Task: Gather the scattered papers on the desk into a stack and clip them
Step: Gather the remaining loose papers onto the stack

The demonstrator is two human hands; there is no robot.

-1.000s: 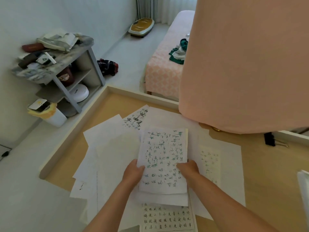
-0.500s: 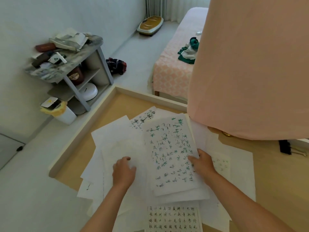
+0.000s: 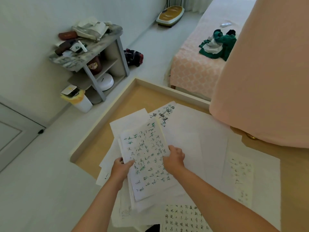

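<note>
Grip: Both hands clasp the stack (image 3: pixel 147 158) by its long edges. The left hand (image 3: pixel 121 168) has its thumb on the top page and its fingers hidden beneath, and the right hand (image 3: pixel 174 159) curls over the opposite edge.
Stack: A few pages, green script uppermost, are held askew with the far end leaning left. Lower pages stick out unevenly at the near end. Whether that end rests on the paper below cannot be told.
Under the grip: Loose sheets (image 3: pixel 184 139) overlap across the desk (image 3: pixel 142 96) and spread out past both hands.
Beyond the grip: A brush sheet (image 3: pixel 163 114) with bold black strokes pokes out just past the stack's far edge.
Nearer than the grip: A grid sheet (image 3: pixel 184 216) of neat black characters lies between the forearms.
Right of the grip: A faint sheet (image 3: pixel 239 169) lies well apart from the right hand. A pink cloth (image 3: pixel 267 72) looms beyond it.
Clip: None in view.
Step in hand: Likely squaring the gathered pages before collecting more. Most of the paper is not yet gathered.
Doing it well: Loosen both holds slightly and tap the near edge down so the stray pages slide flush. Then keep one hand on the stack and sweep up the nearest sheets with the other.
Risk: Thin paper may buckle or slip if it is squeezed while uneven.
</note>
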